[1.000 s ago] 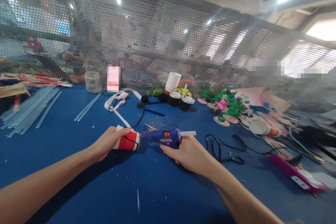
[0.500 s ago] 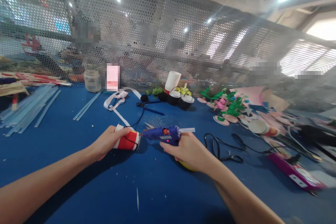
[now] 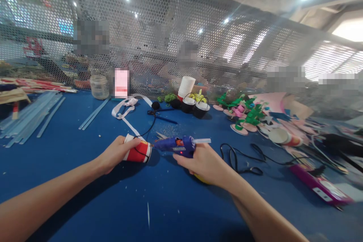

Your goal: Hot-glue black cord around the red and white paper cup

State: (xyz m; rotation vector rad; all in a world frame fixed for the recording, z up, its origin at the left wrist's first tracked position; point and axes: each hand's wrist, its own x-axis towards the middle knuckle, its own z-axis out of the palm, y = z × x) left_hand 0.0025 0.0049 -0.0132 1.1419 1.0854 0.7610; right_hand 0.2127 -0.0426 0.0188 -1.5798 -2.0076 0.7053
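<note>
My left hand (image 3: 120,151) is closed around a red and white paper cup (image 3: 138,152) lying tilted on its side, low over the blue table. Black cord (image 3: 149,130) runs from a small black ball (image 3: 155,106) to the cup and along its side. My right hand (image 3: 202,162) grips a blue glue gun (image 3: 177,145), its nozzle at the cup's right end; whether it touches I cannot tell. A clear glue stick (image 3: 202,141) sticks out of the gun's back, and a small red light glows on its body. Scissors (image 3: 166,119) lie behind the gun.
Pale blue sticks (image 3: 31,119) lie at the left near a glass jar (image 3: 99,87). Stacked white cups (image 3: 186,87) and two black-and-white cups (image 3: 200,109) stand at the back. Green and pink craft plants (image 3: 249,115), a black cable (image 3: 241,159) and a purple power strip (image 3: 320,185) are at right.
</note>
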